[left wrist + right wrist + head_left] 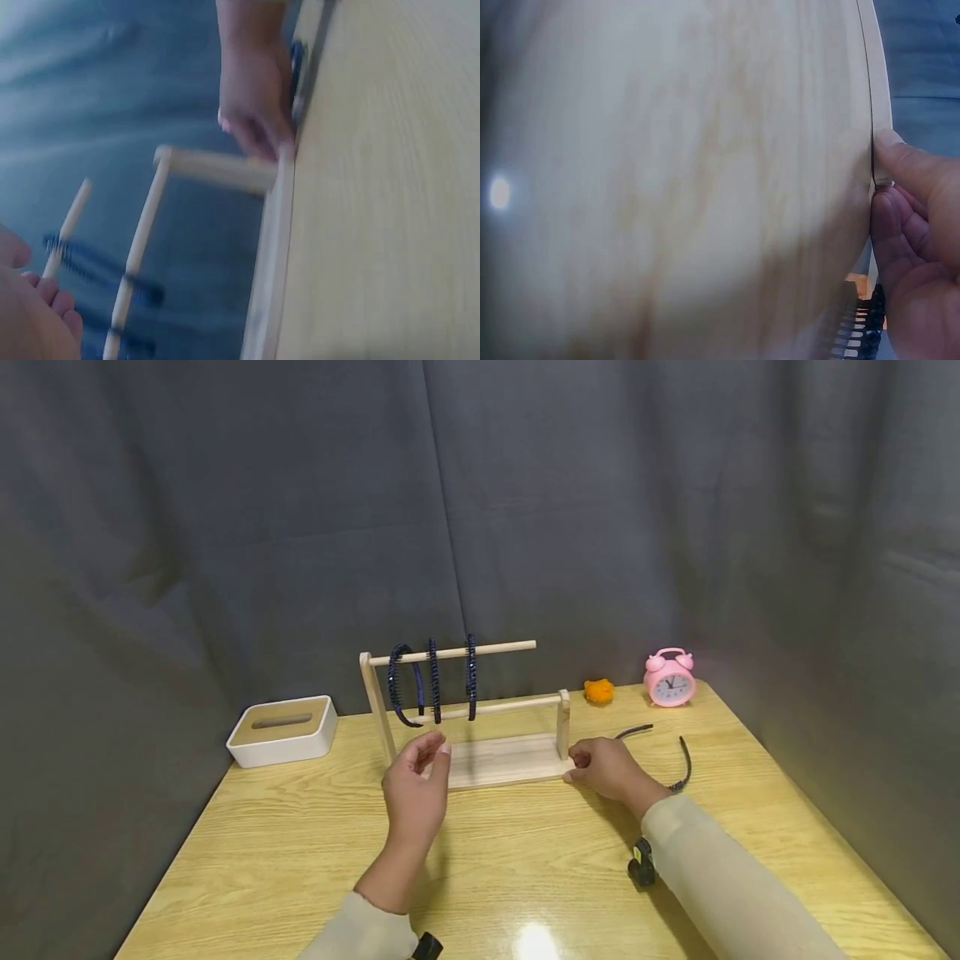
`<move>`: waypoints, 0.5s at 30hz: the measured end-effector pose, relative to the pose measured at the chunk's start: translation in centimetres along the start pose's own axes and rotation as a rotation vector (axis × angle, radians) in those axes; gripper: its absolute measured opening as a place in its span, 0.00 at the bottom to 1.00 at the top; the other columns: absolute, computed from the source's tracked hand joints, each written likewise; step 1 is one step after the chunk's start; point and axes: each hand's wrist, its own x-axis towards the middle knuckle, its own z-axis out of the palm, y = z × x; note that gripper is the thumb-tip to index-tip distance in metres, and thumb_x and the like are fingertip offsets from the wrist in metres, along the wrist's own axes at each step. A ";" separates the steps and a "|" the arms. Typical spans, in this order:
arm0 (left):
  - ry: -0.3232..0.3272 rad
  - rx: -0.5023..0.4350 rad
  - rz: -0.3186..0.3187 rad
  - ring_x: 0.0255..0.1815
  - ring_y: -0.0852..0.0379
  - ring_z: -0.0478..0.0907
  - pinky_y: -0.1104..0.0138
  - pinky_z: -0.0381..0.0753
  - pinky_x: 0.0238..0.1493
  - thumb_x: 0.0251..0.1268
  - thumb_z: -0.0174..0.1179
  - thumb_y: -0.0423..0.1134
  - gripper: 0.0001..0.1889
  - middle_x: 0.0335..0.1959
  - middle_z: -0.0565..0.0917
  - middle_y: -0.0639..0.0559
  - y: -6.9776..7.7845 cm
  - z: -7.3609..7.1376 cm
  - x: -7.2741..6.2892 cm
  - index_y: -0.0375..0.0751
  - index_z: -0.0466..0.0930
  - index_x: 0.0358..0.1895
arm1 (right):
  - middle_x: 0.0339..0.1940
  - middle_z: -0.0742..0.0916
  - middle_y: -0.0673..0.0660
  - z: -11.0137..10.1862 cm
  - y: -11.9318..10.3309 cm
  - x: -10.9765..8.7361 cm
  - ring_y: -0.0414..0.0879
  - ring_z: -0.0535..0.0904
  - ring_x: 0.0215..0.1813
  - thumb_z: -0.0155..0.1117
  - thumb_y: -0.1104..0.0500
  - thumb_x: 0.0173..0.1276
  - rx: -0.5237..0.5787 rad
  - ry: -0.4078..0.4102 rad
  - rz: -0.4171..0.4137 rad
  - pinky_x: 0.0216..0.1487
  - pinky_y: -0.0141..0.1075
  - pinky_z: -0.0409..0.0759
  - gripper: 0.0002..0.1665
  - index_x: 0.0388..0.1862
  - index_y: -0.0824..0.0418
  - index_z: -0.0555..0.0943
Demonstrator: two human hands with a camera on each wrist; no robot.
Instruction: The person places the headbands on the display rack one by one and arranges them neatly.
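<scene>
A pale wooden rack (517,758) with an upper and a lower rod stands on the table. Three dark blue headbands hang on its rods: a turned one (393,681) at the left, a middle one (434,681) and a right one (472,677). My right hand (611,770) pinches the right end of the rack's base, thumb (904,157) on the edge. In front of the rack's left part, my left hand (416,789) hovers with loosely bent fingers, holding nothing. Another dark headband (686,767) lies on the table behind my right hand, partly hidden by it.
A white tissue box (281,747) with a wooden top stands at the back left. Toward the back right are a small orange fuzzy object (598,692) and a pink alarm clock (670,679). Grey curtains (300,527) hang behind the wooden table (300,860).
</scene>
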 end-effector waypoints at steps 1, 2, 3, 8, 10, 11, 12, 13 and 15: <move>0.027 0.006 -0.011 0.57 0.52 0.87 0.61 0.85 0.65 0.80 0.66 0.36 0.12 0.56 0.91 0.44 -0.4 -0.9 0.2 0.36 0.88 0.59 | 0.45 0.91 0.56 0.0 0.0 0.0 0.49 0.85 0.49 0.80 0.56 0.71 -0.002 -0.001 0.000 0.60 0.53 0.86 0.20 0.56 0.65 0.89; 0.056 0.004 -0.022 0.54 0.56 0.87 0.66 0.85 0.62 0.80 0.67 0.36 0.11 0.54 0.91 0.43 -0.9 -1.8 0.5 0.36 0.89 0.57 | 0.45 0.91 0.56 0.0 -0.1 0.0 0.50 0.85 0.49 0.80 0.56 0.71 -0.004 -0.002 0.002 0.60 0.53 0.86 0.20 0.56 0.65 0.89; 0.088 -0.011 -0.031 0.51 0.59 0.87 0.71 0.85 0.58 0.79 0.67 0.35 0.11 0.53 0.91 0.41 -1.3 -2.6 0.9 0.34 0.89 0.56 | 0.45 0.91 0.57 0.0 -0.1 0.1 0.50 0.86 0.50 0.80 0.56 0.71 -0.005 -0.003 0.002 0.61 0.53 0.86 0.20 0.57 0.65 0.89; 0.170 -0.057 -0.079 0.50 0.66 0.84 0.83 0.81 0.52 0.78 0.68 0.33 0.15 0.57 0.88 0.33 -3.5 -6.9 2.8 0.28 0.86 0.60 | 0.47 0.92 0.57 -0.1 -0.1 0.2 0.51 0.86 0.52 0.80 0.55 0.71 0.000 -0.002 0.010 0.62 0.53 0.85 0.20 0.57 0.64 0.89; 0.136 -0.016 -0.110 0.56 0.60 0.84 0.80 0.82 0.58 0.78 0.68 0.34 0.18 0.62 0.86 0.33 -4.8 -8.2 3.5 0.28 0.83 0.65 | 0.47 0.92 0.57 -0.1 -0.1 0.2 0.51 0.86 0.51 0.80 0.55 0.71 0.001 -0.001 0.011 0.62 0.53 0.85 0.20 0.56 0.64 0.89; 0.102 0.018 -0.128 0.61 0.56 0.84 0.77 0.82 0.62 0.79 0.68 0.35 0.21 0.65 0.85 0.33 -5.5 -8.8 3.8 0.29 0.82 0.68 | 0.47 0.92 0.57 -0.1 -0.1 0.2 0.51 0.86 0.51 0.80 0.55 0.72 0.003 -0.002 0.011 0.62 0.53 0.85 0.20 0.57 0.64 0.89; 0.060 0.052 -0.146 0.66 0.51 0.83 0.73 0.82 0.68 0.79 0.68 0.36 0.23 0.68 0.83 0.32 -6.3 -9.3 4.1 0.29 0.79 0.71 | 0.47 0.92 0.57 -0.1 -0.1 0.2 0.51 0.86 0.51 0.80 0.55 0.72 0.000 -0.004 0.010 0.62 0.53 0.85 0.20 0.57 0.64 0.89; 0.010 0.098 -0.160 0.70 0.45 0.81 0.68 0.81 0.72 0.79 0.67 0.37 0.26 0.71 0.82 0.32 -7.1 -9.7 4.4 0.29 0.77 0.73 | 0.47 0.92 0.57 -0.1 0.0 0.2 0.51 0.86 0.51 0.80 0.55 0.72 0.003 -0.005 0.014 0.62 0.53 0.85 0.20 0.57 0.64 0.89; -0.106 0.205 -0.184 0.78 0.37 0.75 0.56 0.76 0.79 0.80 0.68 0.39 0.31 0.77 0.77 0.32 -8.6 -10.3 4.8 0.30 0.71 0.79 | 0.46 0.92 0.57 0.0 0.1 0.2 0.51 0.86 0.51 0.80 0.55 0.72 0.000 -0.008 0.014 0.62 0.53 0.85 0.21 0.57 0.65 0.89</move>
